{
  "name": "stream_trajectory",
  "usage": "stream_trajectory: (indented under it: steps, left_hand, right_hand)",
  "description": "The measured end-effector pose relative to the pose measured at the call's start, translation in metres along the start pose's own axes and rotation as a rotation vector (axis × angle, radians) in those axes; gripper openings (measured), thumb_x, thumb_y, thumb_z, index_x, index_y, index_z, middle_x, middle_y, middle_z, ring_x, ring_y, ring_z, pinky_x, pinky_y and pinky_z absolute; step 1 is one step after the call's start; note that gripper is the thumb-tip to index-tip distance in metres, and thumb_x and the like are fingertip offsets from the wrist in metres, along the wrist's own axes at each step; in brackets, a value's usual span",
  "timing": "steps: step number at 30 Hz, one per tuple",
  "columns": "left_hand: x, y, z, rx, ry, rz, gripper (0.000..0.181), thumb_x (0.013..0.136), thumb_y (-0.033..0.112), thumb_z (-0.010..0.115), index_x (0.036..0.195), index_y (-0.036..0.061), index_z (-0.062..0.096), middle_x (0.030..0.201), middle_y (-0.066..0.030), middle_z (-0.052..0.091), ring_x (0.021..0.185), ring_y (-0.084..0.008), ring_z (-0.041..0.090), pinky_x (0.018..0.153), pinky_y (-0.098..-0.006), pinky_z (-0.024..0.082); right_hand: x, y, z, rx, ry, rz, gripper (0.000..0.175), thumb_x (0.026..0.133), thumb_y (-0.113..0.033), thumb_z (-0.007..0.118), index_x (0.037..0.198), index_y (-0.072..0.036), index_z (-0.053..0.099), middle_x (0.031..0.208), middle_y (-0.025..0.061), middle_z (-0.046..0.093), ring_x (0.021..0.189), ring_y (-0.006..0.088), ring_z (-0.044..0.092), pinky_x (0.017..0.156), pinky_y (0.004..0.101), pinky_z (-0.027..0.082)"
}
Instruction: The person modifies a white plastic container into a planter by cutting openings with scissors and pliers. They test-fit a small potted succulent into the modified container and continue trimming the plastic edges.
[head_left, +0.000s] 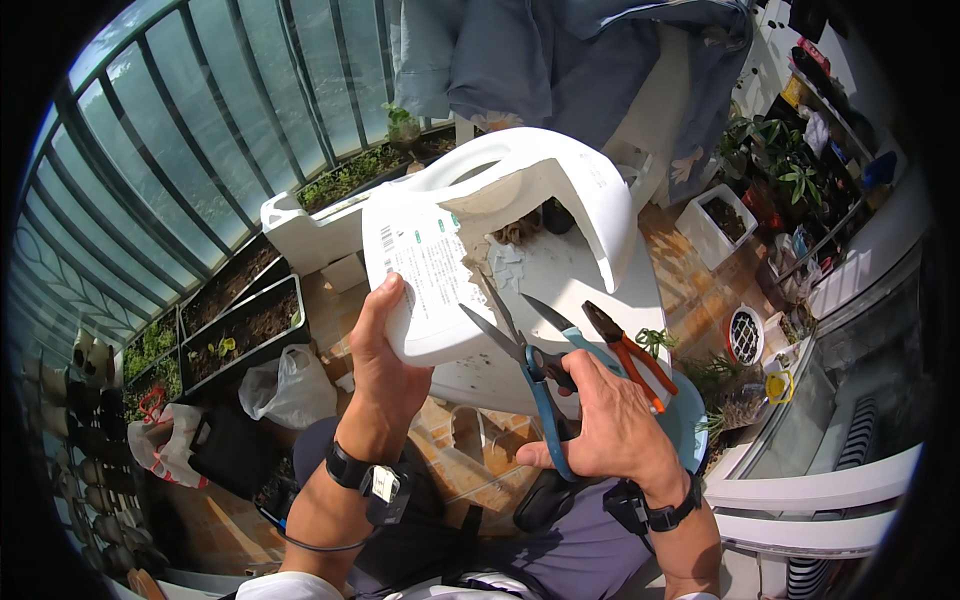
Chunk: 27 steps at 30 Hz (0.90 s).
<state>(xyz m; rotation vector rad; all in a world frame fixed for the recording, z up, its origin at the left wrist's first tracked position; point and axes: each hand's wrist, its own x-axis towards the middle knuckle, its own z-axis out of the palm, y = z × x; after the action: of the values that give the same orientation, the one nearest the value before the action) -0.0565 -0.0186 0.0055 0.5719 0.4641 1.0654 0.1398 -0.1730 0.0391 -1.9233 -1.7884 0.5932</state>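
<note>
My left hand (388, 358) grips the lower end of a white plastic jug (397, 300), thumb on its printed label. One side of the jug is cut away, leaving a large opening with a ragged edge through the label. My right hand (611, 412) holds scissors (534, 367) with blue and black handles. Their blades are spread apart beside the jug's cut edge. Just past the scissors, a knife (559, 319) with a light blue handle and pliers (619, 345) with orange grips lie on a white stool (480, 386). Small white scraps (507, 264) lie there too.
Soil-filled planter boxes (244, 330) and a white plastic bag (291, 386) are at left, below the balcony railing (187, 142). Blue-grey cloth (555, 67) hangs at the back. A white square pot (716, 225) and a light blue basin (686, 420) stand at right.
</note>
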Motion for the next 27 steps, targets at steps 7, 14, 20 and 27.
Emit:
stream_trajectory:
  steps: [7,14,20,27]
  left_hand:
    - [0.001,-0.008,0.001,0.0,-0.013,0.032,0.056,0.097,0.034,0.062,0.142,0.0021,0.053,0.128,-0.011,0.068,0.114,-0.0223,0.067,0.1,-0.0367,0.052]
    - [0.005,-0.01,-0.002,0.114,-0.041,0.147,0.057,0.097,0.033,0.061,0.143,0.0012,0.052,0.129,-0.0119,0.067,0.114,-0.023,0.067,0.101,-0.0368,0.052]
    - [0.005,-0.012,-0.006,0.097,-0.064,0.12,0.056,0.097,0.033,0.06,0.142,0.0007,0.052,0.129,-0.0122,0.067,0.114,-0.0229,0.067,0.101,-0.0371,0.052]
    - [0.004,-0.014,-0.007,0.095,-0.093,0.129,0.056,0.097,0.032,0.061,0.142,0.0008,0.052,0.128,-0.012,0.068,0.113,-0.0228,0.067,0.101,-0.0375,0.052]
  right_hand:
    - [0.001,-0.003,-0.002,-0.016,-0.016,0.03,0.092,0.064,-0.071,0.087,0.113,0.001,0.055,0.103,0.0212,0.066,0.099,0.0408,0.068,0.086,0.0491,0.052]
    - [-0.002,-0.004,-0.005,0.0,-0.067,0.072,0.091,0.065,-0.071,0.086,0.111,0.001,0.056,0.105,0.0247,0.068,0.101,0.0424,0.069,0.087,0.0489,0.053]
    - [-0.003,-0.007,0.0,0.051,-0.029,0.043,0.088,0.067,-0.068,0.087,0.109,0.002,0.056,0.099,0.0251,0.069,0.094,0.0439,0.071,0.084,0.0498,0.054]
    - [-0.003,-0.004,0.002,0.092,-0.004,0.016,0.081,0.068,-0.066,0.087,0.101,0.002,0.058,0.088,0.0231,0.07,0.084,0.0415,0.072,0.076,0.0473,0.055]
